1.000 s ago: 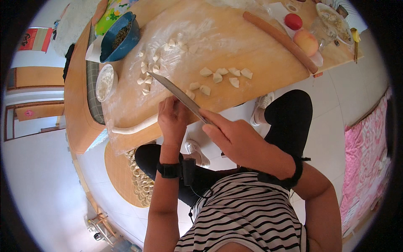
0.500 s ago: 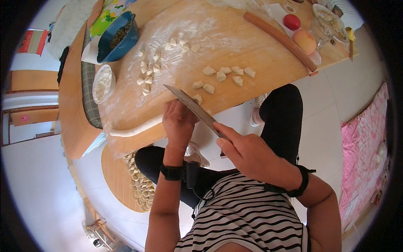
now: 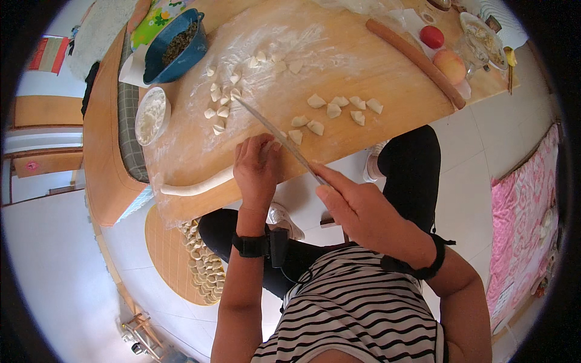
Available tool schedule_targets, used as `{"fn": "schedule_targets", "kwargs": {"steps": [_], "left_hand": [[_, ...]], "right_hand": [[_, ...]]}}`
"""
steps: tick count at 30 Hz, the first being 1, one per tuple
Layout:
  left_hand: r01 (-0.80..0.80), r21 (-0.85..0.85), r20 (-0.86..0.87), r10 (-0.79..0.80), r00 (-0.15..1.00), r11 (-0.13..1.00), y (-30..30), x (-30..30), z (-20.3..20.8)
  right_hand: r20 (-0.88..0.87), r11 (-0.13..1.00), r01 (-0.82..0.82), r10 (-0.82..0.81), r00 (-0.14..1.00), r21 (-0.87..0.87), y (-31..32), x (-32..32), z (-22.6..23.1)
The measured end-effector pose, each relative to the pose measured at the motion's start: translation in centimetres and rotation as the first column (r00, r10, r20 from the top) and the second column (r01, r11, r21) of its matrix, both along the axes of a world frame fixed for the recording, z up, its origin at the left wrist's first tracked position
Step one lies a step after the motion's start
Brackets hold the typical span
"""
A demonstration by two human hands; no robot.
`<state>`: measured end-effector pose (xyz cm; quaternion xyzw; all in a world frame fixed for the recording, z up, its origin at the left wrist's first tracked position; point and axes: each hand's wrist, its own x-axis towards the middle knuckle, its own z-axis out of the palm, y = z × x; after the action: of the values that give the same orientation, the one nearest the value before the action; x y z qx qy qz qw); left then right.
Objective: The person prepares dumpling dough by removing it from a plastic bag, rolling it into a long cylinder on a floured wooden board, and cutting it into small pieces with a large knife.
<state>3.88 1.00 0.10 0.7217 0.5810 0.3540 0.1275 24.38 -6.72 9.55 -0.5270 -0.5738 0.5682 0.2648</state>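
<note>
My left hand [image 3: 256, 169] is closed around the right end of a long pale dough rope [image 3: 196, 184] lying along the near edge of the floured wooden board [image 3: 345, 63]; its fingers hide that end. My right hand [image 3: 360, 209] grips the handle of a knife [image 3: 279, 138]. The blade slants up and leftward just beyond my left fingers, seen nearly edge-on. Close to the blade's right side lies a cut dough piece [image 3: 295, 137]. More cut pieces lie in a group [image 3: 333, 111] to the right, and others [image 3: 223, 111] are scattered on flour beyond the blade's tip.
At the left stand a white bowl of flour [image 3: 151, 118] and a blue bowl [image 3: 192, 58] of dark filling. A rolling pin [image 3: 417, 64] lies far right, near a peach [image 3: 449, 65] and a red round thing [image 3: 431, 37]. Below, a round tray [image 3: 166, 254] holds several shaped dumplings.
The knife's tip has swung up and away, and its blade now appears narrower. My left hand still holds the dough rope. The whole view has shifted slightly.
</note>
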Motion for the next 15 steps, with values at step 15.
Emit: {"fn": "schedule_targets", "kwargs": {"steps": [15], "left_hand": [[0.021,-0.018,-0.005,-0.021,1.000,1.000,0.3,-0.2,-0.5]], "right_hand": [[0.183,0.992,-0.079,0.060,0.981,0.099,2.5,-2.1,-2.1]]}}
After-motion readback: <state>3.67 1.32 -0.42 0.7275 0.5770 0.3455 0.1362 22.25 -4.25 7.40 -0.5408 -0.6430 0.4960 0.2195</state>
